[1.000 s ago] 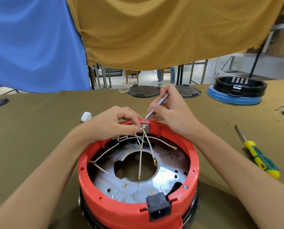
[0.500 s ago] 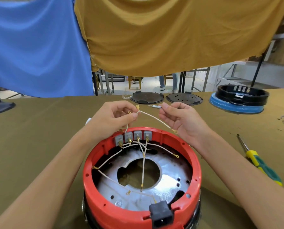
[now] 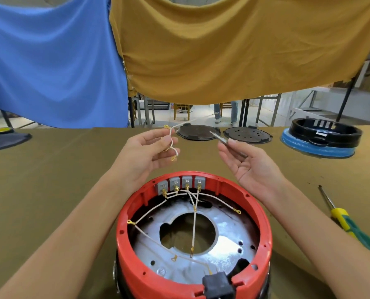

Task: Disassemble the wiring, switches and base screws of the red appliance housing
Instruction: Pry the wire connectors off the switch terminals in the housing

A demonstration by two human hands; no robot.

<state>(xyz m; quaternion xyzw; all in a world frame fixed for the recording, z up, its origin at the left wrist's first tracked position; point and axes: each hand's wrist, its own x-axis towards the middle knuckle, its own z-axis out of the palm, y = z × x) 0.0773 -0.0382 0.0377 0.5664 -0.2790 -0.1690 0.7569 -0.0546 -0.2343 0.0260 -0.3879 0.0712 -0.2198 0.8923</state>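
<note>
**Above the red housing, both hands raised with a loose wire and a tool**

Above the far rim of the housing, the left hand [image 3: 146, 154] is palm-up, its fingers curled around a short white wire [image 3: 171, 143] with gold terminals at its ends. The right hand [image 3: 249, 164] is beside it, fingers half curled, pinching a thin metal tool [image 3: 224, 140] between thumb and fingertips, tip pointing left. The hands are apart and touch nothing else.

Below them the red appliance housing [image 3: 136, 275] stands on the table [image 3: 50, 190], which is covered in olive cloth. Four grey switches [image 3: 180, 183] sit in a row on its far inner wall, white wires [image 3: 192, 229] running from them over the silver base plate. A black socket [image 3: 217, 285] sits at the near rim.

A yellow-green screwdriver [image 3: 350, 225] lies to the right. Two dark round plates [image 3: 222, 133] and a black-and-blue ring [image 3: 322, 140] rest at the far edge. Blue and mustard cloths [image 3: 222, 50] hang behind.
</note>
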